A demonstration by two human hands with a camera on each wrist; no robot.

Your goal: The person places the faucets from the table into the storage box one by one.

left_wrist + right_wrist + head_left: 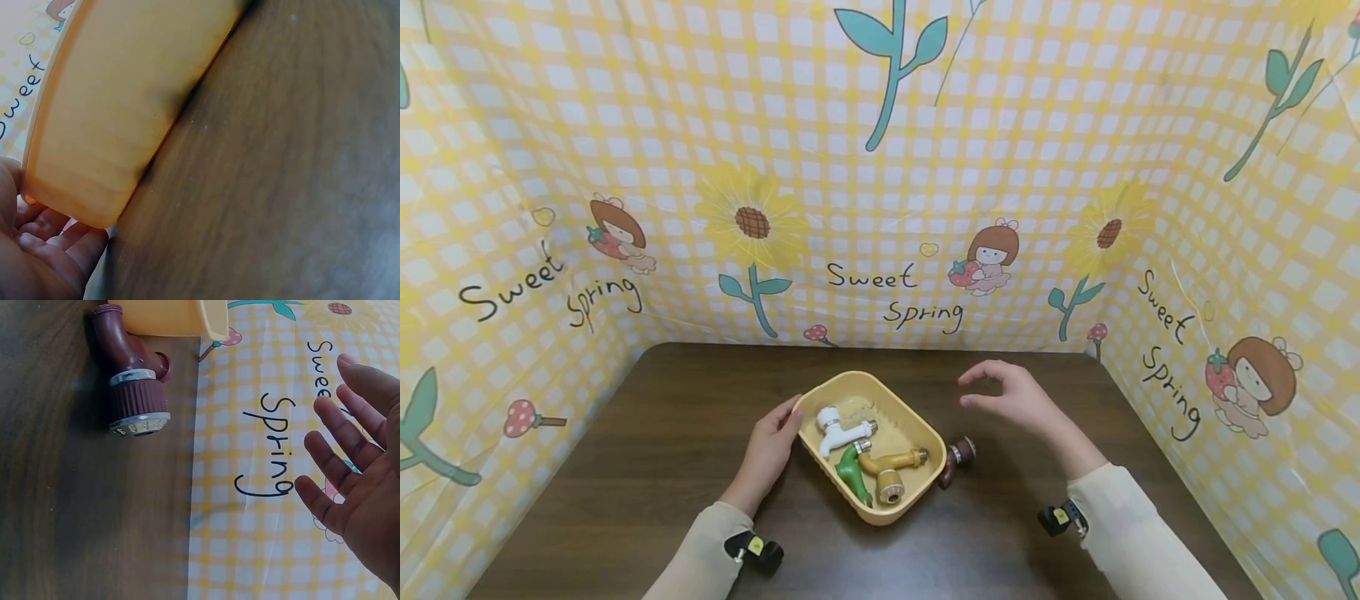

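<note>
The green tap (850,475) and yellow tap (889,478) lay nearest, inside the tub (880,512), which looked light and slightly flexible. The left hand (769,454) pinched its left corner, a sound hold. The brown tap (131,375) lay on the table (625,500) just beside the tub; it seemed stiff and sturdy, its ribbed knob (139,397) likely grippier than its smooth body. Farther off, beyond the green one, lay the white tap (844,436); the right hand (1011,402) hung apart, fingers loosely spread, holding nothing.
</note>
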